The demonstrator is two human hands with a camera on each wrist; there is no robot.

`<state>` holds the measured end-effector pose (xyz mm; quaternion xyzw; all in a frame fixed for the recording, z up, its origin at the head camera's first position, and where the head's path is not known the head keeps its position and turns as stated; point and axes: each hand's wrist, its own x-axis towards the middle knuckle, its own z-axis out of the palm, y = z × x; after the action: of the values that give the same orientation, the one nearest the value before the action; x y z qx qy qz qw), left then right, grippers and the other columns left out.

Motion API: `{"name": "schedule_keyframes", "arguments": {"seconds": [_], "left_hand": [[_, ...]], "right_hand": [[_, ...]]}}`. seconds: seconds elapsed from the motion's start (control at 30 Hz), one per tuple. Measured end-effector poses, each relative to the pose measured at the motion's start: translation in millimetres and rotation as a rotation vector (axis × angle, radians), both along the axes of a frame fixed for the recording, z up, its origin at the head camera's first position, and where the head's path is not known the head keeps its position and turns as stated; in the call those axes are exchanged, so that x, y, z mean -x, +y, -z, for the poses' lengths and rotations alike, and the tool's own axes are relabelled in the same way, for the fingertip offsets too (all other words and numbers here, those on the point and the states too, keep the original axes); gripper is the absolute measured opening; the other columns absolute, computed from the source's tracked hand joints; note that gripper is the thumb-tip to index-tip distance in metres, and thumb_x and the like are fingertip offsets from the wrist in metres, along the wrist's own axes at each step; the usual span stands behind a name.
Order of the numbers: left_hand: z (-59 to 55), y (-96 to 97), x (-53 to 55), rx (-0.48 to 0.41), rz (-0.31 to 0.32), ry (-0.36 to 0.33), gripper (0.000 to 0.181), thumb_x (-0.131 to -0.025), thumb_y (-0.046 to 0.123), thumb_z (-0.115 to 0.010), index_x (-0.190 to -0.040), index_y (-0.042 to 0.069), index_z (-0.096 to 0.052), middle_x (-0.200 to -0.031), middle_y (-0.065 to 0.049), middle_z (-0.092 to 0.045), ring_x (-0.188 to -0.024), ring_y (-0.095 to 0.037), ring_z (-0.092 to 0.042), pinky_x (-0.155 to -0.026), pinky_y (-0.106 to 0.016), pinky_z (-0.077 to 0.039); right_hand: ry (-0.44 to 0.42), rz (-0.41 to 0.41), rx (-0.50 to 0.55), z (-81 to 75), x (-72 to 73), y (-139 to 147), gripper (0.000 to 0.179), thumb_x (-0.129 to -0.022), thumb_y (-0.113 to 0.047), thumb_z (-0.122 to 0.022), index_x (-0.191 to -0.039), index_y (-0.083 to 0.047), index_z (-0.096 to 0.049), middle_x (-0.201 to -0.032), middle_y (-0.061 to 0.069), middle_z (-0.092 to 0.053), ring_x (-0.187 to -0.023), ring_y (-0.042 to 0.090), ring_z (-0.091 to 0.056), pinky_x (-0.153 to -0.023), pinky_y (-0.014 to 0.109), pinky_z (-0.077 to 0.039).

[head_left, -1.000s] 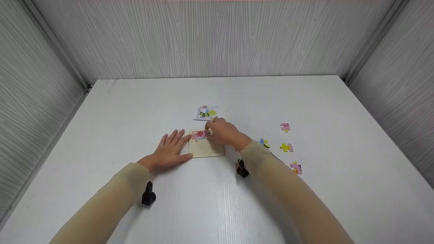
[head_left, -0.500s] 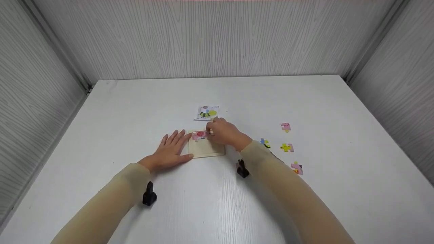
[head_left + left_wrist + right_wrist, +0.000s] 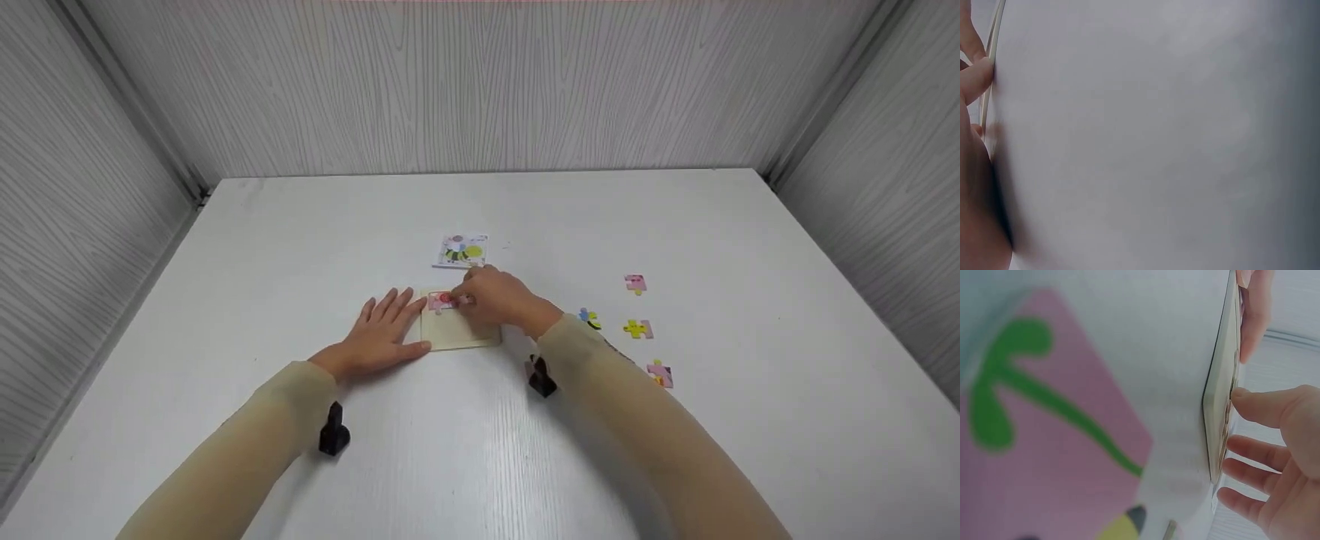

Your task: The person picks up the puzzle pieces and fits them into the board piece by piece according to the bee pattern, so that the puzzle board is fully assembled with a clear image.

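My left hand (image 3: 375, 340) lies flat on the table with fingers spread, its fingertips and thumb against the left edge of a pale wooden puzzle board (image 3: 450, 334). Pink jigsaw pieces (image 3: 436, 302) with a red round shape sit in the board's upper left. Over the board's top edge is my right hand (image 3: 499, 296), fingertips down on the pieces there. In the right wrist view the thumb (image 3: 1266, 408) touches the board's face (image 3: 1220, 405), and several fingers (image 3: 1249, 475) reach to it, with nothing seen held between them. The piece under the right fingers is partly hidden.
Behind the board lies a picture card (image 3: 461, 250) with a bee. Loose jigsaw pieces lie to the right: a pink one (image 3: 635, 283), a yellow one (image 3: 637, 328), a blue and yellow one (image 3: 589, 318) and another pink one (image 3: 661, 373). The right forearm (image 3: 637, 405) covers part of that area.
My right fingertips have shifted slightly left onto the red part of the pieces, and a piece shows beneath the hand. My left hand stays against the board.
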<state>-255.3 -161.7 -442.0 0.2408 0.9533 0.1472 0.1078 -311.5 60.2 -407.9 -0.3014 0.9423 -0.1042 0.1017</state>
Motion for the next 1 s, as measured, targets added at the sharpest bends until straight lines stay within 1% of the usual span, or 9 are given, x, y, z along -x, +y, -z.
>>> {"name": "schedule_keyframes", "arguments": {"seconds": [0.13,0.2,0.33,0.43,0.67,0.9,1.0], "left_hand": [[-0.6,0.4,-0.8,0.004,0.003,-0.002,0.079,-0.091,0.059,-0.039,-0.15,0.013,-0.013,-0.155,-0.013,-0.002,-0.14,-0.032,0.005,-0.107,-0.055,0.005],[-1.0,0.1,-1.2,0.008,0.004,0.002,0.079,-0.091,0.059,-0.039,-0.15,0.014,-0.013,-0.155,-0.013,-0.003,-0.14,-0.032,0.005,-0.107,-0.056,0.005],[-1.4,-0.6,-1.1,0.014,0.009,0.011,0.079,-0.091,0.059,-0.038,-0.15,0.014,-0.013,-0.155,-0.014,-0.003,-0.14,-0.033,0.005,-0.107,-0.056,0.004],[-0.8,-0.6,-0.6,0.012,0.01,0.005,0.079,-0.091,0.059,-0.038,-0.15,0.015,-0.012,-0.155,-0.013,-0.001,-0.14,-0.033,0.006,-0.107,-0.056,0.005],[0.3,-0.5,0.2,-0.004,0.006,-0.001,0.078,-0.091,0.059,-0.038,-0.151,0.016,-0.013,-0.155,-0.013,-0.002,-0.141,-0.031,0.006,-0.107,-0.055,0.006],[-1.8,0.4,-1.4,0.006,0.001,-0.002,0.078,-0.091,0.06,-0.037,-0.151,0.017,-0.012,-0.155,-0.012,-0.001,-0.141,-0.03,0.006,-0.107,-0.055,0.006],[-1.2,0.5,-1.4,0.005,-0.005,-0.001,0.078,-0.091,0.06,-0.037,-0.151,0.018,-0.012,-0.155,-0.012,-0.001,-0.141,-0.031,0.006,-0.107,-0.055,0.006]], "right_hand": [[0.009,-0.025,-0.03,0.9,-0.2,4.3,0.031,-0.093,-0.027,-0.057,-0.123,-0.026,-0.062,-0.119,0.003,-0.057,-0.105,0.02,-0.05,-0.09,0.035,-0.043],[-0.004,-0.027,-0.03,0.8,-0.9,5.5,0.032,-0.094,-0.028,-0.056,-0.125,-0.027,-0.061,-0.12,0.003,-0.056,-0.106,0.02,-0.05,-0.091,0.036,-0.043],[-0.04,-0.009,-0.024,0.1,-3.3,5.8,0.035,-0.094,-0.031,-0.056,-0.129,-0.028,-0.057,-0.125,0.005,-0.052,-0.109,0.021,-0.047,-0.093,0.037,-0.041],[-0.048,0.004,-0.031,-0.2,-5.0,5.0,0.037,-0.094,-0.032,-0.055,-0.13,-0.028,-0.055,-0.127,0.006,-0.05,-0.109,0.021,-0.046,-0.094,0.037,-0.041],[0.003,-0.013,-0.074,0.1,-5.0,3.0,0.037,-0.095,-0.03,-0.053,-0.131,-0.026,-0.051,-0.124,0.009,-0.051,-0.105,0.022,-0.047,-0.09,0.036,-0.043],[0.013,-0.018,-0.118,0.4,-4.5,2.1,0.039,-0.094,-0.033,-0.053,-0.133,-0.027,-0.051,-0.127,0.009,-0.049,-0.11,0.023,-0.046,-0.094,0.039,-0.041],[0.011,-0.015,-0.116,1.6,-4.0,2.7,0.04,-0.094,-0.034,-0.054,-0.134,-0.028,-0.05,-0.126,0.008,-0.05,-0.111,0.022,-0.046,-0.094,0.039,-0.04]]}}
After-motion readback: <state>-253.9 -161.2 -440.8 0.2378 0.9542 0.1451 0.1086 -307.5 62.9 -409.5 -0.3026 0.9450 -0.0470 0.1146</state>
